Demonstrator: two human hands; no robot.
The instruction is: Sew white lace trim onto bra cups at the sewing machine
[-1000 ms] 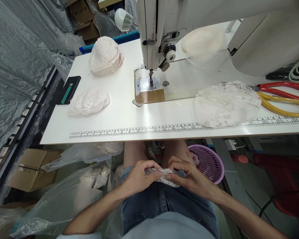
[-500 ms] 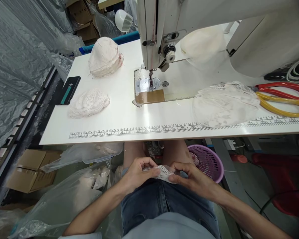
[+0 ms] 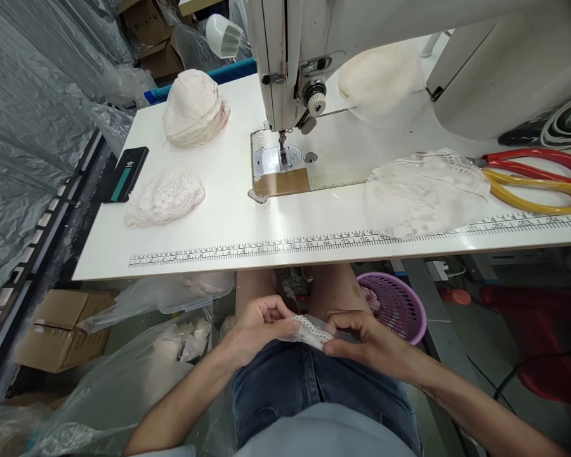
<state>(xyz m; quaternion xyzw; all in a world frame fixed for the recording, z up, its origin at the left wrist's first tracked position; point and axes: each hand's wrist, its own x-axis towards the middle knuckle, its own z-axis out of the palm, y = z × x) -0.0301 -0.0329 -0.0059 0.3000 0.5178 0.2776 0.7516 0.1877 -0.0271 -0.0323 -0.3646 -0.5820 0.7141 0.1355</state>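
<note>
Over my lap, a small piece of white lace (image 3: 313, 331) with sheer fabric along it is stretched between my two hands. My left hand (image 3: 266, 324) pinches its left end between thumb and fingers. The right end is pinched by my right hand (image 3: 356, 336). Past the table edge stands a sewing machine (image 3: 285, 82), its needle and presser foot over the metal plate, with no fabric under them. White lace pieces (image 3: 165, 198) lie on the table's left side, and a larger lace pile (image 3: 426, 197) lies on the right.
Pale fabric cups (image 3: 193, 108) are stacked at the back left beside a dark phone-like case (image 3: 126, 174). Scissors (image 3: 537, 181) with red and yellow handles rest at the right. A printed ruler (image 3: 266, 247) runs along the table edge. Below are a purple basket (image 3: 402, 308) and a cardboard box (image 3: 64, 327).
My hands have drawn slightly apart, so more of the lace strip shows between them, now slanting down to the right. The camera view has turned a little.
</note>
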